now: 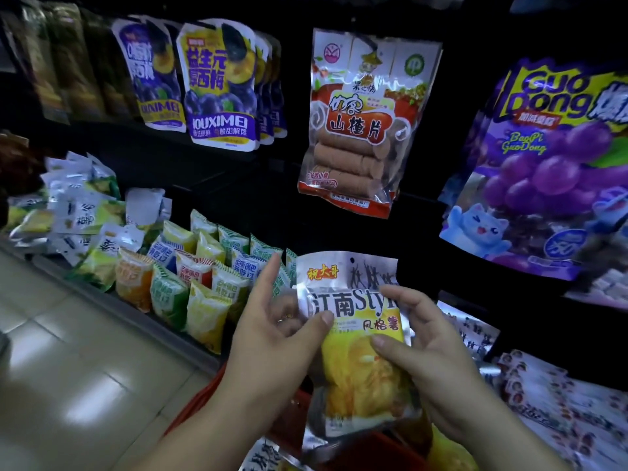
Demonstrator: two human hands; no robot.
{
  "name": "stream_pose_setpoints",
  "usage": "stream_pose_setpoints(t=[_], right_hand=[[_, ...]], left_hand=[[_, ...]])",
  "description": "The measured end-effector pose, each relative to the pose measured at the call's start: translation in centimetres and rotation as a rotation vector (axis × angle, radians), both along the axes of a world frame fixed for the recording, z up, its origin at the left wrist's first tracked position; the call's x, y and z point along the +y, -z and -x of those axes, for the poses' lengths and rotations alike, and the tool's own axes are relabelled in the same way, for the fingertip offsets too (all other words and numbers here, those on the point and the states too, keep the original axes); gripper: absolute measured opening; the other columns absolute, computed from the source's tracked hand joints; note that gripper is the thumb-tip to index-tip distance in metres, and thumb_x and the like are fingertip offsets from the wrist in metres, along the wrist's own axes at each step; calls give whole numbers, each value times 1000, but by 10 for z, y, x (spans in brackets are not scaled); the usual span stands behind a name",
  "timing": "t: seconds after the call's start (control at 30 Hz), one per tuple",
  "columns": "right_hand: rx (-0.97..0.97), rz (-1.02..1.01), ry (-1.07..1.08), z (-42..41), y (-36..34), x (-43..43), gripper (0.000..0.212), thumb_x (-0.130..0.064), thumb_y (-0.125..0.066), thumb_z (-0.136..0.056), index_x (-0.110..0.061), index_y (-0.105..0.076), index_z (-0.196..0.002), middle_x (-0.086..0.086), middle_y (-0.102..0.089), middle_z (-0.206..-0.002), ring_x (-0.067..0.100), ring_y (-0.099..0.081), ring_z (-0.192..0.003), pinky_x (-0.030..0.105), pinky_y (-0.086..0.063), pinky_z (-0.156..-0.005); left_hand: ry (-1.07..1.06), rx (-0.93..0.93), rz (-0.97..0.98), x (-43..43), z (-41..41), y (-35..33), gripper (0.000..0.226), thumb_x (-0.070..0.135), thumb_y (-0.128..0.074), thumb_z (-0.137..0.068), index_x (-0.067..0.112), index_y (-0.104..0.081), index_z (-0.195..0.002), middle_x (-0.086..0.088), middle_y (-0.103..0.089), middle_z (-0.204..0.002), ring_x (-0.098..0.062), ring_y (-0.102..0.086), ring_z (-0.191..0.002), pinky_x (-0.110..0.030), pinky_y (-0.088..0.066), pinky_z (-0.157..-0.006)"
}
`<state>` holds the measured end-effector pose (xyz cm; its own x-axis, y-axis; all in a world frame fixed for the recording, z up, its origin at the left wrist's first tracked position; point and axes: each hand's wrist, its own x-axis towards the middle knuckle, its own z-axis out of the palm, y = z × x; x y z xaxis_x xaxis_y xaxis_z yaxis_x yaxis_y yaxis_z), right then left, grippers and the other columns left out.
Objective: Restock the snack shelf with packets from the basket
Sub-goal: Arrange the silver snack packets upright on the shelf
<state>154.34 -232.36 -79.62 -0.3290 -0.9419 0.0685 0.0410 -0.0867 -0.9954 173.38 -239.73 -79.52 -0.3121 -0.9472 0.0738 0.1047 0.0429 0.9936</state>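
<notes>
A silver and yellow chip packet is held upright in front of the dark snack shelf. My left hand grips its left edge, thumb on the front. My right hand holds its right side, thumb pressed on the yellow part. Below the packet sits the red basket, mostly hidden by my arms, with more packets showing in it.
Purple plum bags, a hawthorn slice bag and a grape jelly bag hang above. Small colourful packets fill the low shelf at left; silver packets lie at lower right. Tiled floor runs along the left.
</notes>
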Motion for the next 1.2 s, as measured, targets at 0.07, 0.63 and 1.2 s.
stream_pose_setpoints(t=[0.07,0.63,1.2], right_hand=[[28,6,62,1,4,0,58,14,-72,-85,-25,-65,-127,-26,-69,-117,-7,-67,-105,21,-59,-76],[590,-73,-122,0,-4,17,81,-28,-73,-94,-75,-27,-140,-55,-21,-148,-32,-14,-136,8,-34,-105],[163,13,191,1,8,8,69,-9,-82,-83,-36,-53,-140,-45,-66,-95,-24,-61,-94,5,-52,-68]], left_hand=[[0,-54,7,4,3,2,81,18,-76,-90,48,-32,-151,2,-68,-87,-16,-70,-82,-29,-55,-72],[87,-648,698,-13,-12,-1,78,40,-75,-90,56,-30,-151,33,-26,-157,11,-28,-142,-17,-29,-113],[148,-132,-133,3,-5,6,86,26,-78,-88,46,-29,-154,5,-75,-116,-16,-74,-102,-41,-61,-87]])
